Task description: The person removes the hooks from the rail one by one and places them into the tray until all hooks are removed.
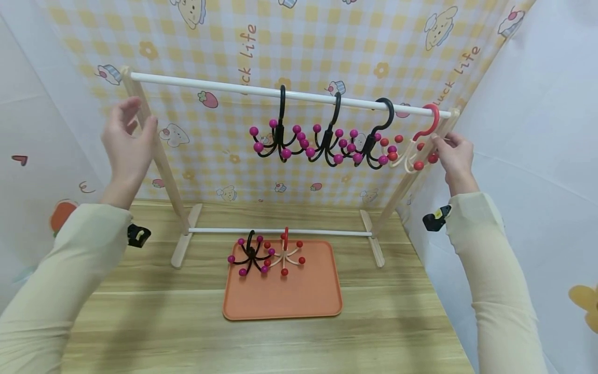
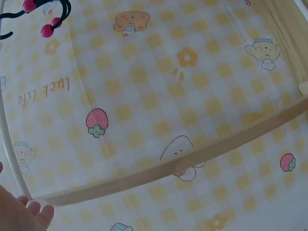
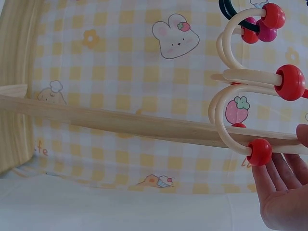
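Observation:
A hanging rack has a white top rail (image 1: 210, 86) between wooden posts. My left hand (image 1: 128, 143) is beside the upper left post (image 1: 161, 158), fingers loosely bent and holding nothing. My right hand (image 1: 455, 158) grips the right post (image 3: 159, 130) near its top, thumb on one side and fingers on the other. Close to it hangs a cream hook hanger (image 1: 410, 156) with a red hook and red balls. Three black hangers with magenta balls hang further left: one near the middle (image 1: 279, 136), another (image 1: 328, 139), and a third (image 1: 370, 143).
On the wooden table (image 1: 187, 322) lies an orange tray (image 1: 289, 301). It carries a black hanger (image 1: 251, 253) with magenta balls and a cream hanger (image 1: 284, 254) with red balls. A lower white rail (image 1: 327, 232) joins the rack's feet. Checked cloth (image 1: 210, 135) hangs behind.

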The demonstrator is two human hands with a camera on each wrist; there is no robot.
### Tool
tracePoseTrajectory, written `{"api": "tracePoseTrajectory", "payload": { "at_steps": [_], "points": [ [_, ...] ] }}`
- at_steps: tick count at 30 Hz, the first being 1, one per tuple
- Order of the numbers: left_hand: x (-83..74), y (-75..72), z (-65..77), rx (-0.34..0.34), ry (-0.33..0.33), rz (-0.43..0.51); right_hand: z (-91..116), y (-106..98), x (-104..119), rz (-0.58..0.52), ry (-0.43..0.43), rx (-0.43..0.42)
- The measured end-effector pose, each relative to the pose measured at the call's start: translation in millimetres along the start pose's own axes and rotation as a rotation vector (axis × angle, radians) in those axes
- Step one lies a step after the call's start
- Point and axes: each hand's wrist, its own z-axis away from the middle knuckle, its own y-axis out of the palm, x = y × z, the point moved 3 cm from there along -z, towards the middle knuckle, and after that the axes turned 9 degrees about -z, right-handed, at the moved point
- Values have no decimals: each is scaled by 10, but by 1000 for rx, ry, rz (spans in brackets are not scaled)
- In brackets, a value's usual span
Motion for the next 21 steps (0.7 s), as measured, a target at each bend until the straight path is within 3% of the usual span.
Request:
{"api": "tracePoseTrajectory", "payload": {
  "at_steps": [4, 7, 13, 18, 21],
  "points": [
    [40, -42, -47, 10, -47, -27, 26, 4, 10, 3, -7, -1],
    [85, -43, -73, 62, -120, -43, -6, -12, -14, 17, -17, -6],
    [209, -16, -118, 155, -299, -38, -299, -114, -192, -24, -22, -20],
    [274, 10, -155, 190, -376, -49, -517, -164, -335, 3, -16, -20],
    [285, 21, -183, 193, -396, -67, -796, -244, -537, -28, -19, -29]
  ]
}}
